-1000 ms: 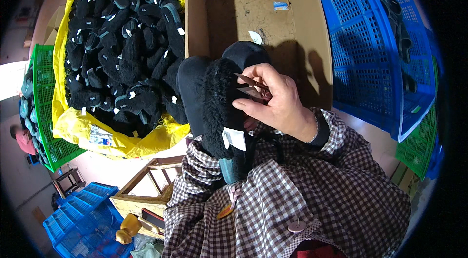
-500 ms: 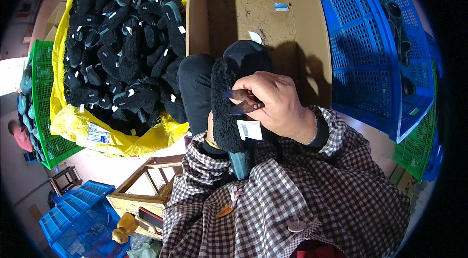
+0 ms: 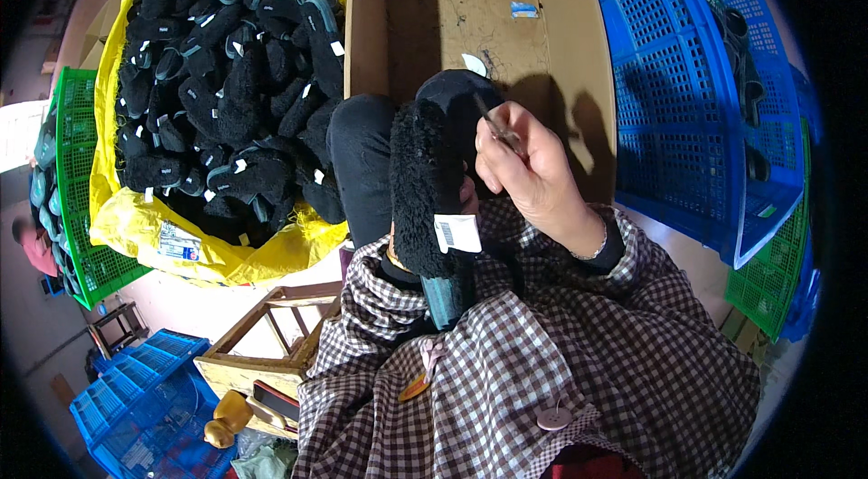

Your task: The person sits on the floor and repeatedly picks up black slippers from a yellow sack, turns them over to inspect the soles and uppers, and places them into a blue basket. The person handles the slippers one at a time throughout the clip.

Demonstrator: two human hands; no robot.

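Observation:
A fuzzy black slipper (image 3: 416,180) with a dark teal heel stands lengthwise over my lap. From its side sticks a white tag (image 3: 457,233). My left hand (image 3: 469,196) grips the slipper from beneath; most of that hand is hidden, with only a bit of the fingers showing at the slipper's right edge. To the right of the slipper, apart from it, my right hand (image 3: 538,173) is closed around small dark thread snips (image 3: 495,124), their blades pointing up and away.
At the left, a yellow sack (image 3: 217,269) is heaped with black slippers (image 3: 226,99). Ahead is an open cardboard box (image 3: 570,36) with scraps in it. Blue crates (image 3: 669,108) stand right. A wooden stool (image 3: 244,370) and another blue crate (image 3: 136,407) sit lower left.
My right hand has drawn the snips off the slipper, moving right and turning so the blades point upward. The tag now lies flatter; the slipper stays in place.

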